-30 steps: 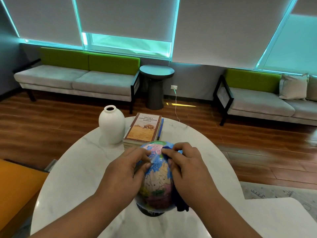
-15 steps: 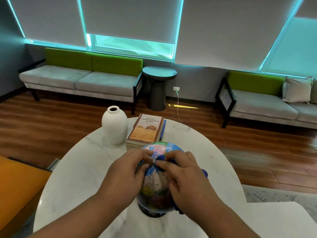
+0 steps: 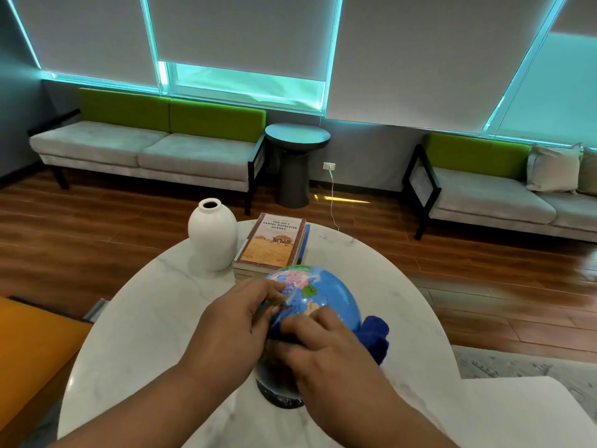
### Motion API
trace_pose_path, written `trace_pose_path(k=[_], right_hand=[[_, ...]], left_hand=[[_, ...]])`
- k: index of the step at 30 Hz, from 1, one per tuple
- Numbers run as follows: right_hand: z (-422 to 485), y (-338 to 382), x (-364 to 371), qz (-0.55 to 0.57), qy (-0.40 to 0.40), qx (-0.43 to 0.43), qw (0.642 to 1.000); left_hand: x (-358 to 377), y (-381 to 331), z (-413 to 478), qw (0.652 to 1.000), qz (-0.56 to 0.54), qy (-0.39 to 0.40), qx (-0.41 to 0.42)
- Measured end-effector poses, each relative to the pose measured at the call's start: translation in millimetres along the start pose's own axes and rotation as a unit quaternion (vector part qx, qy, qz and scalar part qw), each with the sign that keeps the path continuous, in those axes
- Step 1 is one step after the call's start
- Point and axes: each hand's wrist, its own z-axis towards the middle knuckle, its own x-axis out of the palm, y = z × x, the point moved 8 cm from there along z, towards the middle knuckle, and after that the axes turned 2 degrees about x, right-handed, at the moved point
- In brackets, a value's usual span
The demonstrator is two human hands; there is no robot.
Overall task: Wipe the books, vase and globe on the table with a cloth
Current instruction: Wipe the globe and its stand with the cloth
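Head view. A: Where is the globe [image 3: 326, 295]?
B: It stands on its dark base [image 3: 277, 399] on the white marble worktop [image 3: 145, 318], just in front of the stacked books [image 3: 274, 244]. The white vase [image 3: 212, 236] stands upright just beside the books, on their left.
A: Left hand [image 3: 232, 331]?
B: It is curved round the globe's left side and holds it. The fingertips are blurred.
A: Right hand [image 3: 326, 347]?
B: Its fingers are bent over the blue cloth [image 3: 374, 334] and press it against the globe's near face. A bunched end of the cloth sticks out past the globe's right side.
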Motion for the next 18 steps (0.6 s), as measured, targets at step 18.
trace_pose_path(k=[18], right_hand=[[-3,0,14,-0.002,-0.096,0.014,0.995]], left_hand=[[-6,3,-1,0.999,-0.031,-0.01,0.011]])
